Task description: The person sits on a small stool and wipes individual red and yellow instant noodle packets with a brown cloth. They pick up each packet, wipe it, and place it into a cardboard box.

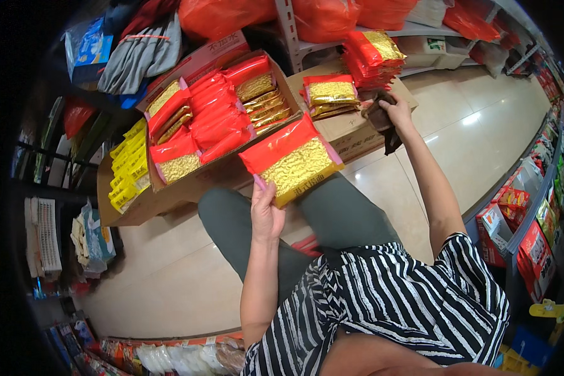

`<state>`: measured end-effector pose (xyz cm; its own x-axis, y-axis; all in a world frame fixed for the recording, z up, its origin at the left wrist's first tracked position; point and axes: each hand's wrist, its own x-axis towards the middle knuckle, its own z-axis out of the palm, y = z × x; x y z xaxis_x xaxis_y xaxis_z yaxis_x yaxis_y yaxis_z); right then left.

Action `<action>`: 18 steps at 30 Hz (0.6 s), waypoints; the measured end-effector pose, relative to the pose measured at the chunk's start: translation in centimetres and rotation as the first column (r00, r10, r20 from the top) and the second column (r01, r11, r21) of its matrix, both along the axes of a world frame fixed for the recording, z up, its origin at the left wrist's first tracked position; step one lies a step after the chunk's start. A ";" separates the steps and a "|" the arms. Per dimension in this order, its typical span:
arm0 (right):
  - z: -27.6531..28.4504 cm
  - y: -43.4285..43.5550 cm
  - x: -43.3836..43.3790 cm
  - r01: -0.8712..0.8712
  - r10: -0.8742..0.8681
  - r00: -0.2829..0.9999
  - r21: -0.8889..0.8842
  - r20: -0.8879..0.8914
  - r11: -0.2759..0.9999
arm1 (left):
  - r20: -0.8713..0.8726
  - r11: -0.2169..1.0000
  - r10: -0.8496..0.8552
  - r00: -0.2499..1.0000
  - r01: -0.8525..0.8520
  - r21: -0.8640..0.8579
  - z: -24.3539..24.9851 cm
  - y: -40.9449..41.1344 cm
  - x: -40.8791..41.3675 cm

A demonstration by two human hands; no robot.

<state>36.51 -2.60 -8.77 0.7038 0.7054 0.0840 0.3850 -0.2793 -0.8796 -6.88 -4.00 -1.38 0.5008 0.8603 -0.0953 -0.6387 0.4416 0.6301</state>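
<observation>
Above my lap, my left hand grips a red and gold packet of dried noodles by its lower left corner, its clear window facing up. My right hand holds a crumpled dark brown cloth over the right end of a closed cardboard carton. On that carton lie a short stack of the same packets and a taller stack behind it. Left of them stands an open cardboard box filled with more red packets.
Yellow packets stand in a carton at the left. Grey cloth hangs behind the open box. Shelves with red bags run along the back. A rack of packaged goods curves along the right, above a tiled floor.
</observation>
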 end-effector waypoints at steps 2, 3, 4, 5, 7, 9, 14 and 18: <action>-1.4 0.9 0.6 0.077 -0.051 0.976 -0.115 0.212 0.990 | -0.001 1.000 -0.002 1.000 0.002 0.000 0.0 -0.1 -0.1; -1.8 1.3 0.5 0.070 -0.025 0.952 -0.137 0.304 0.988 | 0.014 1.000 -0.002 1.000 0.002 -0.001 0.2 -0.1 -0.1; -2.3 1.2 0.2 0.045 0.037 0.929 -0.211 0.369 0.976 | 0.029 1.000 -0.004 1.000 0.004 -0.003 0.3 0.0 -0.1; -3.0 0.9 -0.2 0.028 0.101 0.898 -0.284 0.428 0.958 | 0.046 1.000 -0.007 0.999 0.007 -0.004 0.3 0.0 0.0; -3.0 0.5 -1.0 0.019 0.184 0.853 -0.381 0.488 0.924 | 0.064 1.000 -0.012 0.998 0.011 0.012 0.3 0.0 0.0; -2.2 0.0 -1.4 0.029 0.212 0.842 -0.434 0.497 0.900 | 0.061 0.999 -0.031 0.998 0.030 0.018 0.2 0.0 -0.4; 4.6 -1.2 -5.8 -0.241 0.268 0.768 -0.125 0.582 0.962 | 0.062 1.000 -0.017 0.998 0.017 -0.004 0.4 0.0 -0.3; 10.1 -2.2 -12.7 -0.647 0.654 0.676 0.151 -0.341 0.747 | 0.062 0.999 -0.031 0.998 0.032 -0.026 0.5 -0.1 -0.1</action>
<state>23.78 -4.80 1.32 0.0487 0.9973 -0.0557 0.1297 -0.0617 -0.9896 -7.02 -4.06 -0.87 0.5333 0.8415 -0.0860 -0.6615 0.4782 0.5776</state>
